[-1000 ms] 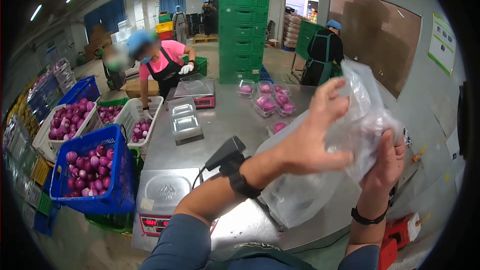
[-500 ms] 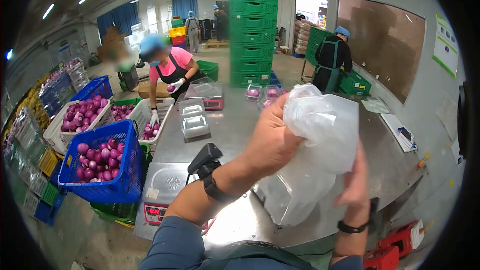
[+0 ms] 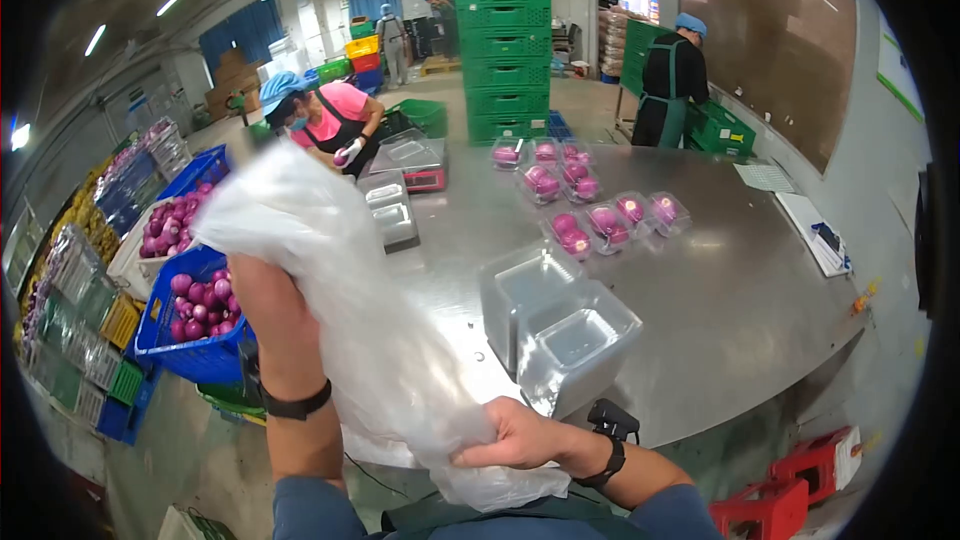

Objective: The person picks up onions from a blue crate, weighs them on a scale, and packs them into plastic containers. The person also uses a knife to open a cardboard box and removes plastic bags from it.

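Observation:
A long, crumpled translucent plastic bag stretches between my hands. My left hand is raised at the bag's upper end, its fingers hidden behind the plastic. Low in front of me, my right hand pinches the bag's lower part. Just beyond my right hand, two stacks of empty clear plastic trays lie on the steel table. Farther back are several clear packs of purple onions.
Blue crate of onions at left; clear trays and a scale behind the bag. A co-worker holds an onion across the table. Green crates stand behind. A clipboard lies right, red stools below.
Both hands have moved left, my left one farther, and the bag is now stretched out. The tray stacks and onion packs show more fully. The co-worker's hands have come together.

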Demonstrator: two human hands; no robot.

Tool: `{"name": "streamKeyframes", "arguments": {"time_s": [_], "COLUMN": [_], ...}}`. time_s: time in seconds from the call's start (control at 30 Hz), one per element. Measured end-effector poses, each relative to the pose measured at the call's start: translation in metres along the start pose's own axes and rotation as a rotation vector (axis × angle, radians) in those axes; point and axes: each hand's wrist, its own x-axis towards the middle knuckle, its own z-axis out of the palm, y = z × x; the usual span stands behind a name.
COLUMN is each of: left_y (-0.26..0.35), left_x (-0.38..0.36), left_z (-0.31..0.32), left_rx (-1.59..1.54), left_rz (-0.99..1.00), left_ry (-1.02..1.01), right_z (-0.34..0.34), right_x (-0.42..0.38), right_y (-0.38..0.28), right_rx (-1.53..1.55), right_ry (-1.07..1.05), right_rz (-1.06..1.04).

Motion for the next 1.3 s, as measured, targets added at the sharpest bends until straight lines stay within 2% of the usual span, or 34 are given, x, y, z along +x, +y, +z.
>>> {"name": "streamKeyframes", "arguments": {"time_s": [0.07,0.13,0.17,0.23,0.3,0.37,0.4,0.43,0.5,0.53,0.6,0.63,0.7,0.73,0.77,0.8,0.83,0.9,0.93,0.97,1.0,1.03,1.07,1.13,1.2,1.27,1.3], "left_y": [-0.017,-0.036,-0.038,-0.024,-0.011,0.009,0.008,0.007,0.025,0.039,0.061,0.048,0.093,0.121,0.105,0.148,0.175,0.234,0.336,0.364,0.414,0.454,0.505,0.568,0.611,0.62,0.613], "left_x": [-0.044,-0.101,-0.139,-0.181,-0.216,-0.238,-0.256,-0.271,-0.29,-0.302,-0.339,-0.373,-0.409,-0.435,-0.486,-0.508,-0.535,-0.627,-0.572,-0.619,-0.627,-0.678,-0.664,-0.735,-0.762,-0.831,-0.859], "left_z": [-0.023,-0.063,-0.07,-0.089,-0.069,-0.071,-0.073,-0.083,-0.123,-0.144,-0.212,-0.257,-0.317,-0.356,-0.406,-0.433,-0.466,-0.549,-0.499,-0.53,-0.53,-0.551,-0.532,-0.535,-0.524,-0.545,-0.547], "left_rx": [0.055,0.417,0.317,-0.019,-0.286,0.184,0.306,0.431,0.429,0.387,0.243,0.403,0.63,0.924,0.853,0.781,0.648,0.723,0.694,0.862,0.91,1.204,1.136,1.607,2.007,2.371,2.113], "left_rz": [-0.071,-0.234,-0.464,-0.846,-0.808,-0.7,-0.644,-0.601,-0.685,-0.749,-0.871,-0.795,-0.707,-0.768,-0.602,-0.659,-0.376,-0.323,-0.334,-0.06,-0.015,0.061,0.233,0.284,0.145,-0.065,-0.479], "left_ry": [-0.049,-0.176,-0.165,-0.463,-0.425,-0.519,-0.42,-0.324,-0.049,0.083,0.245,0.258,0.611,0.589,0.867,1.02,1.233,1.544,1.72,1.757,1.912,1.916,2.001,1.968,2.098,2.106,2.036], "right_z": [0.003,0.006,0.006,0.005,0.021,0.052,0.069,0.087,0.118,0.136,0.171,0.196,0.253,0.281,0.302,0.322,0.342,0.379,0.395,0.414,0.429,0.444,0.456,0.477,0.489,0.491,0.491], "right_x": [0.003,0.011,0.016,0.031,0.049,0.064,0.072,0.081,0.106,0.109,0.119,0.128,0.155,0.163,0.168,0.174,0.18,0.19,0.194,0.199,0.203,0.208,0.212,0.219,0.226,0.233,0.236], "right_y": [-0.002,0.001,0.005,0.014,0.016,0.024,0.033,0.046,0.074,0.066,0.085,0.092,0.111,0.116,0.124,0.135,0.144,0.159,0.163,0.163,0.164,0.166,0.168,0.171,0.177,0.191,0.197], "right_rx": [0.09,0.356,0.355,0.24,0.242,0.237,0.171,0.167,0.333,0.379,0.518,0.506,0.23,0.118,0.112,0.108,0.089,0.02,-0.033,-0.033,-0.039,-0.08,-0.122,-0.15,-0.17,-0.261,-0.296], "right_ry": [0.019,0.341,0.325,0.618,0.78,0.808,0.796,0.676,0.402,0.271,0.187,0.137,-0.03,-0.016,-0.053,-0.087,-0.138,-0.245,-0.315,-0.339,-0.36,-0.405,-0.449,-0.511,-0.552,-0.672,-0.718], "right_rz": [0.025,-0.183,-0.174,-0.237,-0.231,-0.141,-0.107,-0.051,-0.069,0.061,0.332,0.365,0.351,0.425,0.493,0.556,0.605,0.654,0.676,0.69,0.698,0.704,0.71,0.719,0.729,0.705,0.698]}}
